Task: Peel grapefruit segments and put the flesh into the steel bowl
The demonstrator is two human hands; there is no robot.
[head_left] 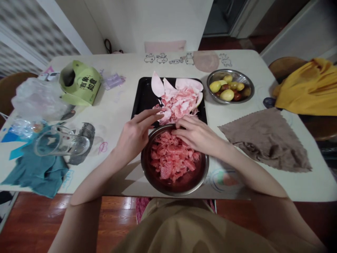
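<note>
A steel bowl (147,175) at the table's front edge holds a heap of peeled red grapefruit or pomelo flesh (173,158). Behind it, a black tray (143,91) carries white rind pieces and a pile of pink membrane scraps (181,103). My left hand (137,131) reaches over the tray's near edge, fingers stretched out, their tips at the scraps. My right hand (195,133) is over the far rim of the bowl, fingers bent and close together. Whatever lies between its fingertips is hidden.
On the right are a steel bowl of small yellow and red fruit (228,95), a brown cloth (268,140) and a yellow cloth (310,88) on a chair. To the left, a glass pitcher (60,144) lies near a teal cloth (39,172), a green box (80,84) and plastic bags (39,98).
</note>
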